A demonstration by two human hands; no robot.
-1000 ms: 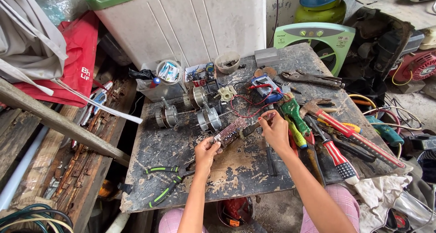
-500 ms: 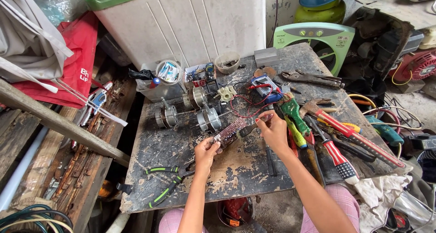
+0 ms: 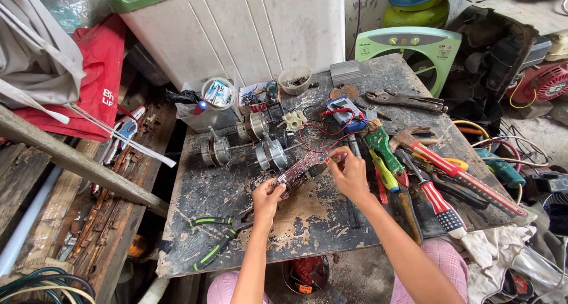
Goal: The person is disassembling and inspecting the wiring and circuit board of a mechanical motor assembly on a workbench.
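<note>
Behind circuit board [image 3: 297, 172], white round tub [image 3: 218, 93]

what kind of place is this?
Likely a small, informal appliance repair workshop. A worn workbench holds small electric motors, a multimeter and screwdrivers. Both hands, left hand and right hand, hold a circuit board.

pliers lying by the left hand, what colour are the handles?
Black with bright green stripes; the pliers show best in the head view, beside the left hand.
</note>
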